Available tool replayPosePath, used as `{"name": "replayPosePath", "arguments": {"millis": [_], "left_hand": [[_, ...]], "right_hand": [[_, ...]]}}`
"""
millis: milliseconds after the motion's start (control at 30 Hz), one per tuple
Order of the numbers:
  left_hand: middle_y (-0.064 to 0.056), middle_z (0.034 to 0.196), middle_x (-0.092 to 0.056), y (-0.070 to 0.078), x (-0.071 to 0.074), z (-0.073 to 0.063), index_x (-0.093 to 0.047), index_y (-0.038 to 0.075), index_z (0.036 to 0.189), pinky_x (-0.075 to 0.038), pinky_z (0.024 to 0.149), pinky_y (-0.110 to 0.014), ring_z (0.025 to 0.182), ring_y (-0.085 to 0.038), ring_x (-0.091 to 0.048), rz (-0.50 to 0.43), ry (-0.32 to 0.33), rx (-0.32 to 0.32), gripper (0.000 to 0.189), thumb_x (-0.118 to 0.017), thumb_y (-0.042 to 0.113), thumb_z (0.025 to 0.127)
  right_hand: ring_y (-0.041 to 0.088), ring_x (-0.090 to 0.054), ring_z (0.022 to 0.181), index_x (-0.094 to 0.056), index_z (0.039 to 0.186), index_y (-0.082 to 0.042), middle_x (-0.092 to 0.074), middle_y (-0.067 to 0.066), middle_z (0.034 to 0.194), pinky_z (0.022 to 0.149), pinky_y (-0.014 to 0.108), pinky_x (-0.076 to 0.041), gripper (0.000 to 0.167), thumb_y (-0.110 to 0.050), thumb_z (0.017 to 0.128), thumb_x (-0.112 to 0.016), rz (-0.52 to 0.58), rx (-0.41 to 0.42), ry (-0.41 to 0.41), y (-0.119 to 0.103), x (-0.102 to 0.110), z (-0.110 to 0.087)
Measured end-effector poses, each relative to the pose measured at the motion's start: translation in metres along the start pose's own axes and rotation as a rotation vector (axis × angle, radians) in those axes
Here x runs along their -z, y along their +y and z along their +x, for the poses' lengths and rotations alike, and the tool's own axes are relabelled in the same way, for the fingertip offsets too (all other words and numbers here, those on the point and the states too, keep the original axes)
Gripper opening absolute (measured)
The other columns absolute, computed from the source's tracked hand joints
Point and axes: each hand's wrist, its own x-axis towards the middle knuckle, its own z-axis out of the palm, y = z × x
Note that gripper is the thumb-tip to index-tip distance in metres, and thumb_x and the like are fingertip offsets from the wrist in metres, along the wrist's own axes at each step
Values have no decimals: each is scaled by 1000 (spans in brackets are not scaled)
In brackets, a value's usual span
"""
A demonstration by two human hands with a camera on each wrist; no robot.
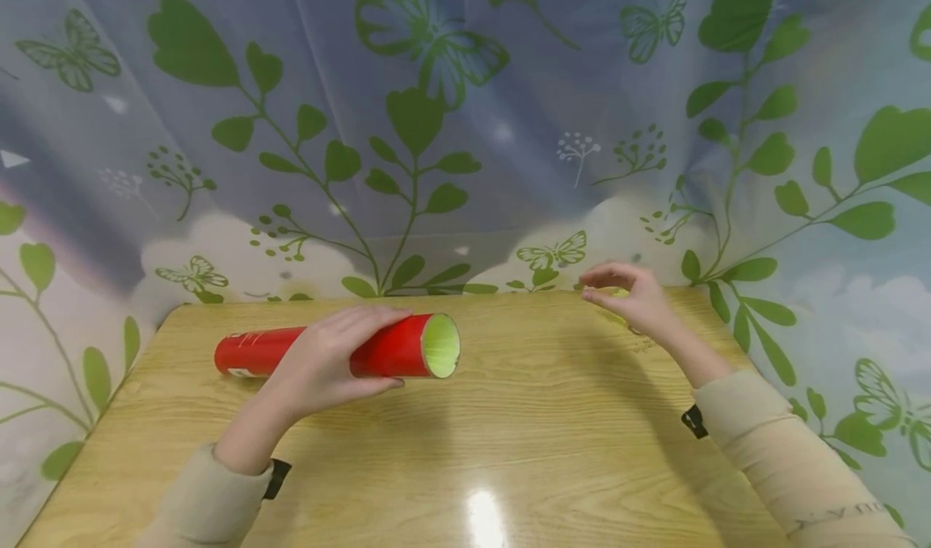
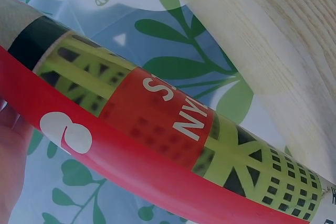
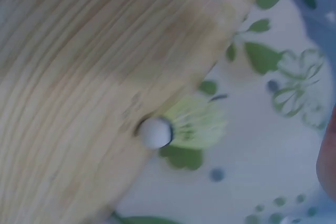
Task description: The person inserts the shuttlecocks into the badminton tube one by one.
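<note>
My left hand grips a long red shuttlecock tube from above, its mouth facing right and a yellow-green lining or skirt visible inside. In the left wrist view the tube shows yellow-green patterned printing and white letters. My right hand is near the table's far right edge, thumb and fingers curved with a gap between them. Just by it is a yellow-green shuttlecock with a white rounded base. The right wrist view shows a finger apart from the shuttlecock; the hand mostly hides it in the head view.
A light wooden table lies under both hands. Behind it and at both sides hangs a curtain printed with green leaves and butterflies, close to the table's far edge. Black bands sit at both sleeve cuffs.
</note>
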Motion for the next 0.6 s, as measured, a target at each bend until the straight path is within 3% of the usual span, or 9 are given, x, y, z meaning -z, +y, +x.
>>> {"name": "replayPosePath", "arguments": {"millis": [267, 433, 500, 600], "left_hand": [[-7, 125, -77, 0, 1, 0, -65, 9, 138, -63, 94, -52, 113, -28, -74, 0, 7, -13, 82, -102, 22, 66], [-7, 125, -76, 0, 2, 0, -65, 10, 139, -63, 94, -51, 113, -27, -74, 1, 3, -8, 82, -102, 22, 66], [-6, 125, -76, 0, 2, 0, -64, 10, 139, -63, 95, -51, 114, -26, -73, -3, -3, -4, 82, -102, 23, 67], [-6, 125, -76, 0, 2, 0, -64, 10, 139, -63, 95, -50, 114, -26, -73, -11, -8, -3, 82, -101, 24, 67]], "right_hand": [[-7, -64, 103, -71, 129, 1, -71, 24, 131, 89, 10, -52, 34, -15, 100, -76, -96, -146, -26, 26, 24, 1], [27, -71, 118, -69, 133, 2, -70, 25, 135, 85, 8, -53, 37, -15, 101, -74, -136, -228, -34, 45, 34, 3], [39, -67, 124, -68, 135, 1, -69, 25, 136, 87, 13, -57, 38, -17, 102, -73, -161, -253, -40, 51, 37, 4], [43, -65, 127, -68, 137, 0, -69, 24, 138, 92, 30, -63, 39, -18, 102, -72, -185, -281, -55, 60, 42, 5]]}}
